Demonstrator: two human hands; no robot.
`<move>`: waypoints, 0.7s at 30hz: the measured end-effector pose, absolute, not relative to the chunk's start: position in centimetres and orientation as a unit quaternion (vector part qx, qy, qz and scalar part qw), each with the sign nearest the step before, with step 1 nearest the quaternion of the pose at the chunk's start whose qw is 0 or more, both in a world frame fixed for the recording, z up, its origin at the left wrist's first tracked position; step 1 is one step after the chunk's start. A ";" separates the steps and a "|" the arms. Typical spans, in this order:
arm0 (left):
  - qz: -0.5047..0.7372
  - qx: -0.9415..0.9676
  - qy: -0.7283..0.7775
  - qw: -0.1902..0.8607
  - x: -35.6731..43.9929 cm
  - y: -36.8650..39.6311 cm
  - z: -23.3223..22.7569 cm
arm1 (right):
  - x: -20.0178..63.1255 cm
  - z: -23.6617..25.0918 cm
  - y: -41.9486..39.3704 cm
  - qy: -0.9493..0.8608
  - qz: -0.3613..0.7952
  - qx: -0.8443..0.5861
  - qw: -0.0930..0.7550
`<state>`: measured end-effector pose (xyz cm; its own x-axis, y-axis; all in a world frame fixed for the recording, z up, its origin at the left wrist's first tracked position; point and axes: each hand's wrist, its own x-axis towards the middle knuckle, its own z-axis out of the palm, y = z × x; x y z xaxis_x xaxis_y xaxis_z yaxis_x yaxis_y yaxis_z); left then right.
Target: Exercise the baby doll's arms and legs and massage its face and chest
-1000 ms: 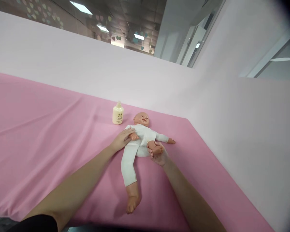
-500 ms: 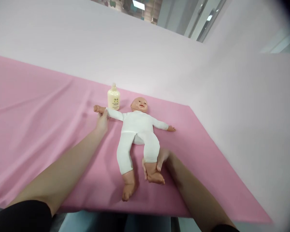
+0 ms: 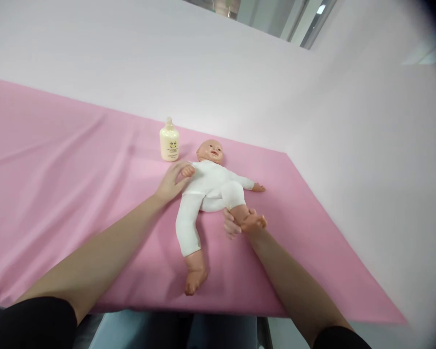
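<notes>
Bottle [image 3: 169,143] label too blurred.

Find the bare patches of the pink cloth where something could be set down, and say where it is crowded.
Free: the wide stretch of cloth left of the bottle and left arm; also the strip right of the doll, toward the wall. Crowded: around the doll, where the left hand and right hand grip its limbs.

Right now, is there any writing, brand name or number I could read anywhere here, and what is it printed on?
Nothing can be read.
Cream bottle: a small yellow emblem with dark lines of print beneath it, too small and blurred to read.
Doll, pink cloth, white backdrop: no text or signs.
</notes>
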<state>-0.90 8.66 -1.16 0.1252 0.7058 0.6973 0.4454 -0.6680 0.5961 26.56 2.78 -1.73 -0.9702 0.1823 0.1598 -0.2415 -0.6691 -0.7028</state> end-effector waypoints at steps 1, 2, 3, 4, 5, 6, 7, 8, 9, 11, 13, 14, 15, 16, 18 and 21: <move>0.490 0.782 0.374 0.089 -0.7 8.3 -1.0 | 26.5 -1.4 2.7 -0.374 0.913 0.031 0.162; 0.453 0.811 0.364 0.065 -0.6 8.1 -0.9 | 26.4 -1.1 2.7 -0.358 0.911 0.019 0.203; 0.425 0.828 0.362 0.049 -0.5 8.0 -0.8 | 26.3 -0.7 2.7 -0.342 0.910 -0.005 0.234; 0.407 0.836 0.366 0.038 -0.4 7.9 -0.7 | 26.2 -0.3 2.7 -0.325 0.910 -0.048 0.253; 0.395 0.840 0.372 0.031 -0.4 7.9 -0.6 | 26.1 0.0 2.7 -0.309 0.908 -0.090 0.267; 0.388 0.840 0.377 0.026 -0.4 8.0 -0.6 | 26.0 0.3 2.7 -0.296 0.906 -0.120 0.278; 0.384 0.841 0.380 0.024 -0.4 8.0 -0.5 | 25.9 0.5 2.8 -0.284 0.904 -0.141 0.287; 0.382 0.842 0.381 0.023 -0.4 8.0 -0.5 | 25.8 0.6 2.8 -0.276 0.902 -0.154 0.294; 0.383 0.842 0.379 0.023 -0.5 8.1 -0.6 | 25.8 0.7 2.9 -0.272 0.901 -0.161 0.297; 0.399 0.836 0.375 0.029 -0.5 8.1 -0.7 | 25.8 0.5 2.9 -0.279 0.899 -0.163 0.297; 0.439 0.812 0.381 0.048 -0.6 8.2 -0.9 | 26.0 0.1 3.0 -0.306 0.897 -0.150 0.282; 0.467 0.790 0.392 0.066 -0.7 8.4 -1.1 | 26.1 -0.3 3.0 -0.327 0.897 -0.135 0.266; 0.496 0.760 0.410 0.089 -0.8 8.6 -1.2 | 26.3 -0.6 3.0 -0.350 0.896 -0.113 0.248; 0.527 0.724 0.430 0.119 -1.0 8.8 -1.4 | 26.4 -1.0 3.0 -0.374 0.894 -0.089 0.227; 0.586 0.641 0.460 0.186 -1.5 9.5 -1.6 | 26.7 -1.5 2.8 -0.417 0.893 -0.039 0.163; 0.662 0.515 0.466 0.279 -2.4 10.6 -1.7 | 26.5 -1.5 2.4 -0.454 0.890 0.008 0.024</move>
